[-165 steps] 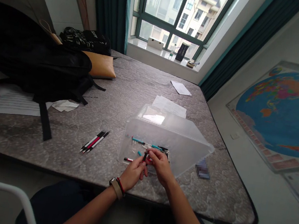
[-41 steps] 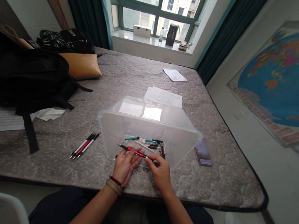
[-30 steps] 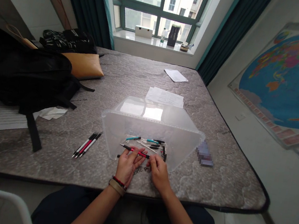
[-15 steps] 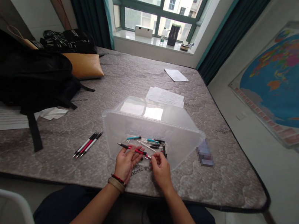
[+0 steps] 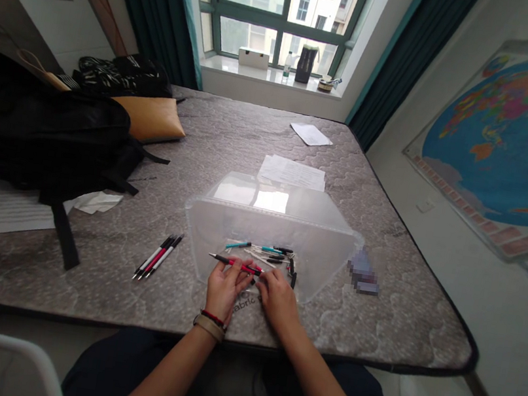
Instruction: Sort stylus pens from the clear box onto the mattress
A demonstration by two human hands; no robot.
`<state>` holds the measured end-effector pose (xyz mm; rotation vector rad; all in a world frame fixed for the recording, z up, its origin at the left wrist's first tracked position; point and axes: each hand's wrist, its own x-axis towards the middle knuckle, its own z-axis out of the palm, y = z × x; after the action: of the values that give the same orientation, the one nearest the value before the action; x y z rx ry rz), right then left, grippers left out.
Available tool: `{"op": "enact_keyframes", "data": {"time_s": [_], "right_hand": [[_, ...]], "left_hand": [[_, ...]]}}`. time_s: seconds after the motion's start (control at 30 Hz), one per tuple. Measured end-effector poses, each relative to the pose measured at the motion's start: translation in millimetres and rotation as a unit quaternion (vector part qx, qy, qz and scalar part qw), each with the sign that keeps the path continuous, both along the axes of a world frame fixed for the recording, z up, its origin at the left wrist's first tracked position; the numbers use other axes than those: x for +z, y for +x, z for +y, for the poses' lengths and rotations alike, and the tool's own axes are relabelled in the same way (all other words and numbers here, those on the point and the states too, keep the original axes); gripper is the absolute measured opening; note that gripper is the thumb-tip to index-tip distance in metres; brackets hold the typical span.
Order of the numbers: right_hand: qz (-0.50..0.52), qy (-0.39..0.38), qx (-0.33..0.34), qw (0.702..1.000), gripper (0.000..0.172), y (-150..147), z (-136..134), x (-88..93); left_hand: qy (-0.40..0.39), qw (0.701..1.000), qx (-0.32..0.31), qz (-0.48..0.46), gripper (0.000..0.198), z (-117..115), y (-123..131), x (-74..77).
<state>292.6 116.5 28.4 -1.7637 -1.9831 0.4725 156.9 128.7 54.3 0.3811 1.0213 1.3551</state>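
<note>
A red and black pen (image 5: 248, 269) lies crosswise between my hands, its pointed tip to the left. My left hand (image 5: 221, 292) is closed around the middle of its barrel. At the right end, the fingers of my right hand (image 5: 279, 301) pinch together on the pen; they hide that end, so a small part there cannot be made out. Just beyond my hands, a translucent plastic bin (image 5: 268, 222) lies on its side, its opening towards me. Inside it are several loose pen parts (image 5: 269, 250), black, teal and white.
Several assembled pens (image 5: 158, 256) lie side by side left of the bin on the quilted mattress (image 5: 102, 286). A black backpack (image 5: 50, 133) and a tan pouch (image 5: 151, 118) sit further left. Paper sheets (image 5: 292, 172) lie behind the bin, and a blurred packet (image 5: 362, 272) to its right.
My right hand has moved slightly left, closer to my left hand, closing up the pinkish-white stretch at the pen's right end. The view has shifted a little.
</note>
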Motion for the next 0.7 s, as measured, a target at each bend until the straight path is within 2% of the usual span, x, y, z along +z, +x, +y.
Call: {"op": "enact_keyframes", "data": {"time_s": [0.3, 0.43, 0.5, 0.57, 0.63, 0.7], "right_hand": [[-0.047, -0.022, 0.009, 0.999, 0.005, 6, 20, 0.8], [-0.018, -0.003, 0.029, 0.999, 0.007, 8, 17, 3.1], [0.054, 0.007, 0.021, 0.998, 0.01, 10, 16, 4.4], [0.174, 0.002, -0.013, 0.985, 0.015, 12, 16, 5.0], [0.32, -0.037, -0.052, 0.945, 0.025, 14, 18, 4.7], [0.455, -0.088, -0.085, 0.882, 0.036, 15, 18, 4.1]], "left_hand": [[-0.003, 1.0, 0.001, -0.006, 0.032, 1, -1, 0.2], [0.001, 1.0, -0.001, -0.008, 0.032, 1, -2, 0.0], [0.002, 1.0, -0.002, -0.012, 0.031, 1, -2, -0.1], [0.002, 1.0, -0.005, -0.02, 0.031, 0, -2, -0.1], [0.0, 1.0, -0.009, -0.029, 0.031, 0, -1, 0.3], [-0.002, 0.999, -0.016, -0.051, 0.031, -1, 1, 1.0]]}}
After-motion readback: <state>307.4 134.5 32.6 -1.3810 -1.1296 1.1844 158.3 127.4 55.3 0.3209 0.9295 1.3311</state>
